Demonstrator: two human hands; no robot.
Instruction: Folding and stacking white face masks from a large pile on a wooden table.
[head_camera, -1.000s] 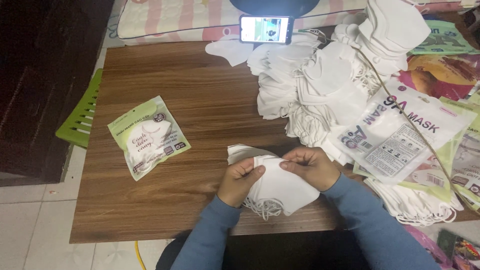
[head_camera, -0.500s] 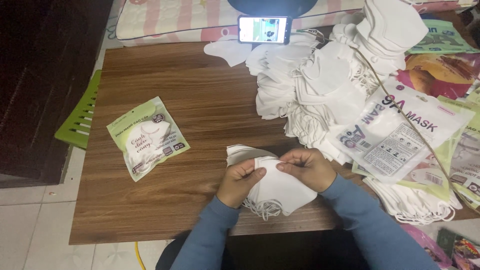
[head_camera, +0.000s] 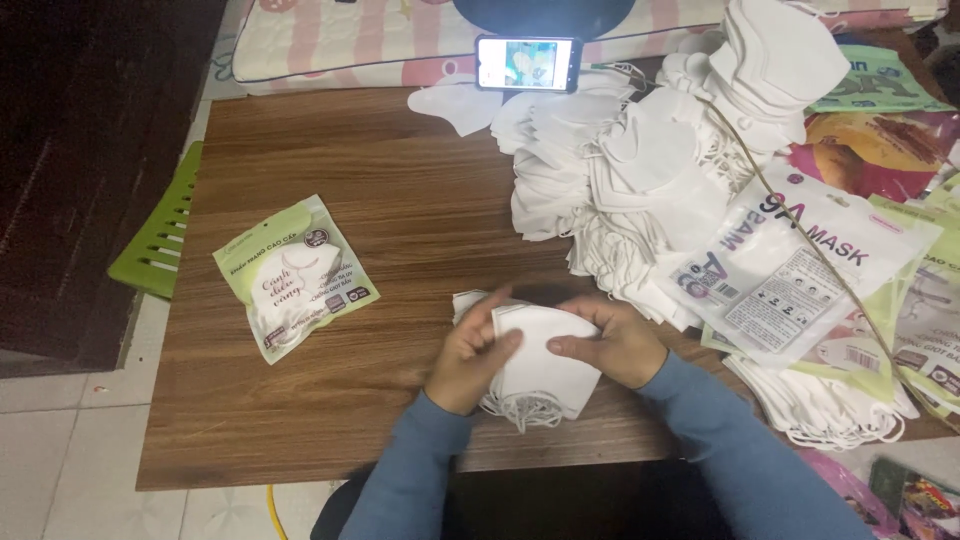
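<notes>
A small stack of white face masks (head_camera: 540, 365) lies on the wooden table (head_camera: 400, 200) near its front edge, ear loops hanging toward me. My left hand (head_camera: 470, 355) grips the stack's left side, thumb on top. My right hand (head_camera: 610, 345) holds its right side, fingers curled over the top mask. Both sleeves are blue.
A sealed green-and-white mask packet (head_camera: 295, 275) lies to the left. A large heap of loose white masks (head_camera: 640, 170) fills the back right, with empty printed bags (head_camera: 790, 265) beside it. A lit phone (head_camera: 527, 62) stands at the far edge. A green plastic stool (head_camera: 160, 235) sits left of the table.
Both hands have stayed on the mask stack with only small shifts of the fingers. Nothing else on the table has moved.
</notes>
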